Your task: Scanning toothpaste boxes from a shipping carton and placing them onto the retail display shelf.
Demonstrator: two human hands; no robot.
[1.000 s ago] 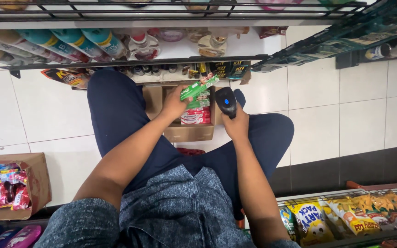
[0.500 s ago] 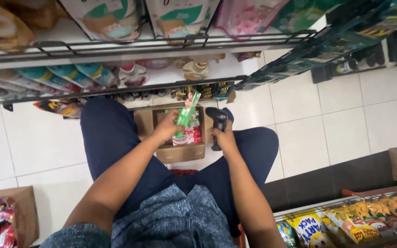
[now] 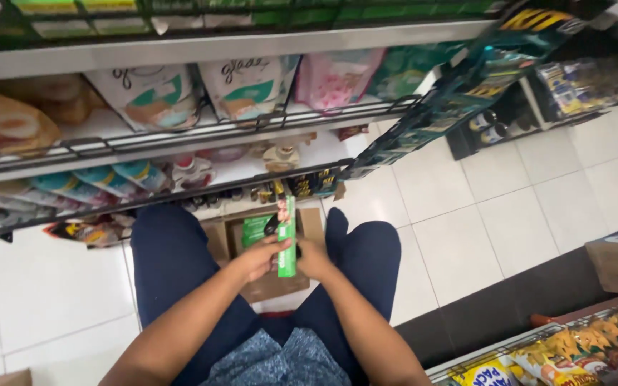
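Your left hand (image 3: 260, 257) grips a green packet (image 3: 287, 239) upright over the open cardboard box (image 3: 270, 284). Your right hand (image 3: 314, 259) is closed just behind the packet; what it holds is hidden.

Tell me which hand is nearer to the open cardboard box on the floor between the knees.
Right, though only slightly. The right hand hangs directly over the cardboard box, while the left hand is above its left edge, sharing a grip on the green packet.

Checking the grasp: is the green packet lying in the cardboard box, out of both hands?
No: the left hand and right hand hold the green packet upright above the cardboard box.
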